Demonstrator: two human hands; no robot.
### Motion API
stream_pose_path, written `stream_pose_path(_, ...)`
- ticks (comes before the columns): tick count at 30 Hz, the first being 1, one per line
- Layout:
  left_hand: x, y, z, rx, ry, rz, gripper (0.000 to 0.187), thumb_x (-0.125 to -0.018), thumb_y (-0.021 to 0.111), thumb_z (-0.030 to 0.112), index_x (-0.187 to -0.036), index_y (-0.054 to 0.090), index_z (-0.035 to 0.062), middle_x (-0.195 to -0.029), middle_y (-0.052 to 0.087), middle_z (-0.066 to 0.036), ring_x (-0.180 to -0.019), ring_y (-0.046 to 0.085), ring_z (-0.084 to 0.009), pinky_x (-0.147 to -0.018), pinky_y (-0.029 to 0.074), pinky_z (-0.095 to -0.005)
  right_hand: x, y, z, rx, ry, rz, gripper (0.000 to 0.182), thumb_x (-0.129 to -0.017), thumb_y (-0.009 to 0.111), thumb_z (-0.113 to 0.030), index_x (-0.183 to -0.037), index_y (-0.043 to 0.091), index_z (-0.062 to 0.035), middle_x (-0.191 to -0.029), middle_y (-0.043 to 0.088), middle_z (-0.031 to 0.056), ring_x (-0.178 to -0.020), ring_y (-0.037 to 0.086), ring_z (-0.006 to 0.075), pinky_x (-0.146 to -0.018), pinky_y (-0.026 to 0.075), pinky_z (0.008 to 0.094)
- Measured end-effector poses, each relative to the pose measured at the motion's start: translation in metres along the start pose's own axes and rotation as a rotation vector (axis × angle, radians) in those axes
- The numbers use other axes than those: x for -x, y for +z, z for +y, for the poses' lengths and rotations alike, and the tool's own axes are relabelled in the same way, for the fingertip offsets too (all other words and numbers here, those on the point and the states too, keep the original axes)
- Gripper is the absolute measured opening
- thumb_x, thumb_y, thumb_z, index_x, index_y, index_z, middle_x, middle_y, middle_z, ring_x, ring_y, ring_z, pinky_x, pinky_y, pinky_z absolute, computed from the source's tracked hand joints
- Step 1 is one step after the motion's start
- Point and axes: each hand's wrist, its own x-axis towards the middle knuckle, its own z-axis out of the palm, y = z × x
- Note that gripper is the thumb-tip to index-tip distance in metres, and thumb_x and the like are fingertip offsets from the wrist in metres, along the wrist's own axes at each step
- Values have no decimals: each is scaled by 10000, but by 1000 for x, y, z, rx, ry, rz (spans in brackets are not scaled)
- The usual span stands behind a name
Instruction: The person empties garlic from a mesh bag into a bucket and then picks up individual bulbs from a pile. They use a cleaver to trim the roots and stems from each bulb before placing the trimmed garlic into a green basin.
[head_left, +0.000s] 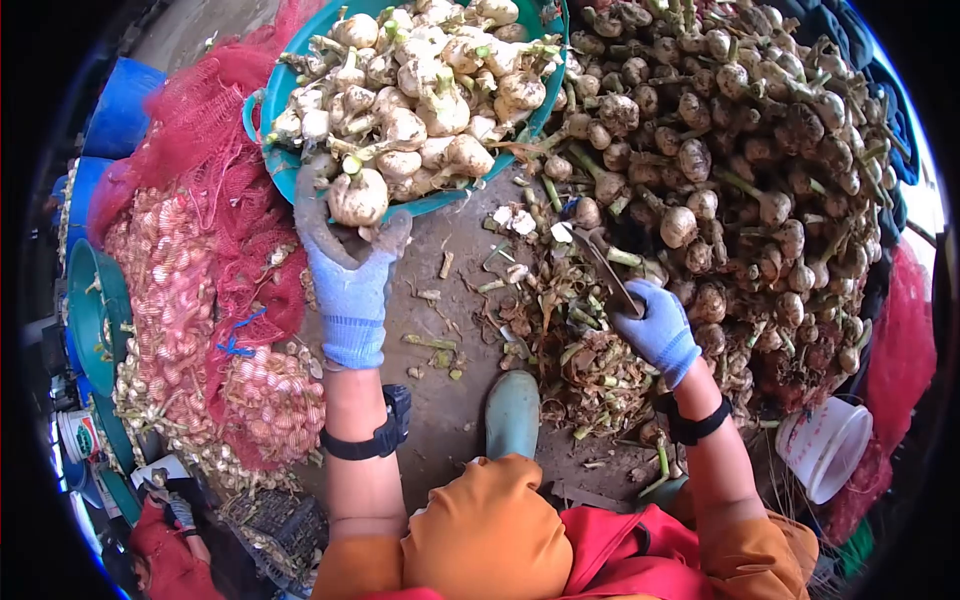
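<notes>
My left hand (350, 245), in a blue and grey glove, is at the near rim of the teal basin (277, 92). Its fingers are spread around a pale bulb (357, 197) that lies at the basin's edge; whether it grips the bulb is unclear. Trimmed bulbs (430, 95) heap up inside the basin. To the right, my right hand (655, 325), gloved in blue, is closed on a knife (606, 270) whose blade points up and left. Beyond it rises a large pile of dirty bulbs with stems (740, 180).
Cut stems and peelings (600, 375) litter the floor by a green boot (512, 415). Red net sacks of bulbs (180, 290) lie at left, a white bucket (825, 450) at right. At lower left is another person (175, 550) in red.
</notes>
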Motion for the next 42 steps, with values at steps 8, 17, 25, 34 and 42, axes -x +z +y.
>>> stream_pose_path(8, -49, 50, -59, -1290, 378, -337, 934, -597, 776, 550, -1414, 372, 346, -1525, 112, -195, -1357, 133, -498, -1087, 204, -585, 18, 14, 27, -27, 84, -130, 244, -734, 629, -256, -837, 616, -34, -871, 595, 177, -836, 581, 399, -714, 483, 434)
stream_pose_path(17, -208, 94, -59, -1162, 251, -281, 722, -636, 814, 336, -1287, 505, 369, -1503, 198, -153, -1278, 333, -484, -1044, 383, -490, 16, 5, 27, -100, 60, -129, 242, -736, 644, -261, -803, 608, -32, -826, 578, 185, -783, 575, 402, -670, 478, 434)
stream_pose_path(25, -302, 95, -112, -933, 78, 158, 713, -669, 771, 288, -1315, 469, 295, -1472, 244, -181, -1300, 350, -419, -1033, 380, -471, 33, -14, 31, -79, 137, -191, 220, -708, 643, -259, -797, 606, -61, -812, 569, 157, -757, 579, 381, -657, 485, 433)
stream_pose_path(34, -170, 112, -37, -614, 614, -129, 730, -733, 623, -74, -1389, 312, 11, -1404, 380, -153, -1332, 335, -252, -1104, 279, -374, 81, -21, 74, -188, 303, -20, 202, -726, 632, -207, -848, 621, -47, -829, 567, 168, -803, 576, 372, -689, 473, 403)
stream_pose_path(42, 73, 206, -42, -486, 273, -1057, 528, -811, 693, 314, -1253, 533, 73, -1178, 599, -187, -1115, 569, -315, -955, 440, -377, 134, 3, 90, -340, 318, 172, 239, -713, 648, -220, -854, 614, -30, -852, 589, 177, -796, 588, 367, -697, 479, 403)
